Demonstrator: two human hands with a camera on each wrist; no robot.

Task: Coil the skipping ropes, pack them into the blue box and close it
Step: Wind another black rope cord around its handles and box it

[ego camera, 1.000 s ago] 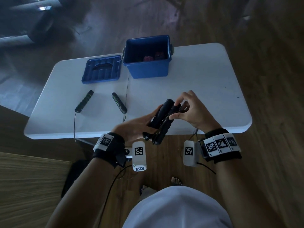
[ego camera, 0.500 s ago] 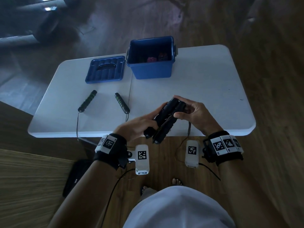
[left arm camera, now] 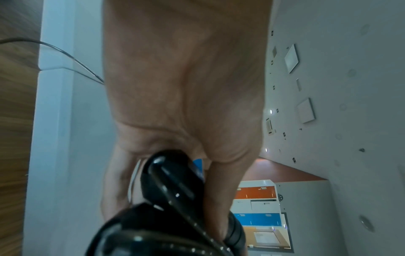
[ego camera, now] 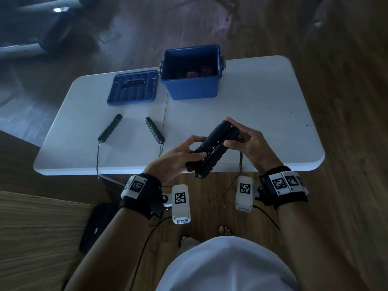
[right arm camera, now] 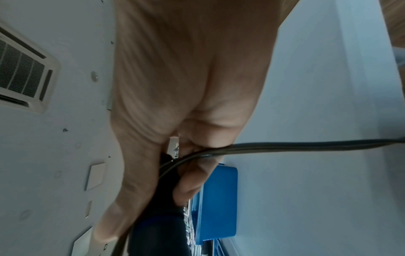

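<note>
— Where's the rope?
— I've got both black handles [ego camera: 212, 149] gripped in my L hand [ego camera: 176, 158] and R hand [ego camera: 247, 143], above the white bench [ego camera: 262, 106] near edge. Blue box [ego camera: 191, 85] open at back, lid [ego camera: 133, 88] beside it.
— Room? Labels?
— Wood floor [ego camera: 346, 59]; square-code tags on my wristbands [ego camera: 283, 182], no legible text.

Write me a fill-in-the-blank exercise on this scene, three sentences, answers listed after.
1. Both hands, left hand and right hand, grip a pair of ____ rope handles.
2. The blue box stands ____, its lid lying beside it on the table.
3. ____ more handles lie on the table.

Missing words: black; open; Two
</note>
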